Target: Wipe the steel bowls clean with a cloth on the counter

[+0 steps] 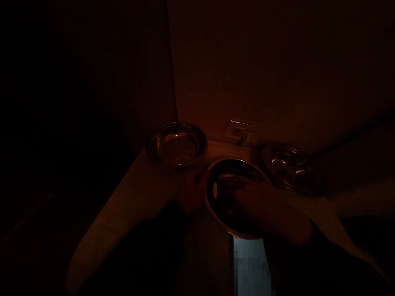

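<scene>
Steel plate [230,169] at counter [135,197] edge: left hand [193,190] fingers grasp rim; right hand [249,201] fingers spread inside, grip unclear in dimness. Risk: smooth metal slips, striking back-left plate [175,144] or back-right plate [290,168]

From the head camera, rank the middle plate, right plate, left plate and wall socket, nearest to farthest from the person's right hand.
1. Middle plate: under the right hand, centre.
2. Right plate: just off to the right.
3. Wall socket: on the back wall.
4. Left plate: by the corner, far left.
</scene>
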A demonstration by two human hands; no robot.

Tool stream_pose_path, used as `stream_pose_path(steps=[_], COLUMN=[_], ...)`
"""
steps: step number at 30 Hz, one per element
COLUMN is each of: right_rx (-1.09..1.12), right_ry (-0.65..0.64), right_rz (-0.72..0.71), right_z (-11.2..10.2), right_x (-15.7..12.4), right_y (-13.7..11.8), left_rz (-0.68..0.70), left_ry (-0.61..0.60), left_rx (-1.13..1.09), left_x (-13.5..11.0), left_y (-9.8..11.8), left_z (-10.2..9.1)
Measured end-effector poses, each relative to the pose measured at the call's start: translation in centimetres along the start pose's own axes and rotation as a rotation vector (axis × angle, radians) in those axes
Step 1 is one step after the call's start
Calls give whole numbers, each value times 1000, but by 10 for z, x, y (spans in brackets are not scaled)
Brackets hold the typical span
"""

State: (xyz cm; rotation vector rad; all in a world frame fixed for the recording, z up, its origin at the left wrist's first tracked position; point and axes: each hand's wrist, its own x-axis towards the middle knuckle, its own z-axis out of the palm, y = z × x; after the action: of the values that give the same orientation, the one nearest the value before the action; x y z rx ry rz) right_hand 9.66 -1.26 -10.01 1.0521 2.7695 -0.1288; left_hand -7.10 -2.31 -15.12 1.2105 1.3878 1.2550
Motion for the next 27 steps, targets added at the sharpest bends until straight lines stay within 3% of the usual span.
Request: stream_pose_path(steps=[4,11,21,27], right_rx=[-36,115,-19,70], right_ry=[24,-35,5,-41], right_rz=[55,-84,71,-59], right_z=[1,-3,9,-2], right_x=[5,-7,1,-6], right_y=[9,-1,24,6], left_rz=[9,-41,-1,-17], left_ry=[-4,35,-10,-11], left_rx=[0,20,3,-22], left_x=[0,0,-2,0], left_y=[1,6,3,2], left_z=[0,1,1,2])
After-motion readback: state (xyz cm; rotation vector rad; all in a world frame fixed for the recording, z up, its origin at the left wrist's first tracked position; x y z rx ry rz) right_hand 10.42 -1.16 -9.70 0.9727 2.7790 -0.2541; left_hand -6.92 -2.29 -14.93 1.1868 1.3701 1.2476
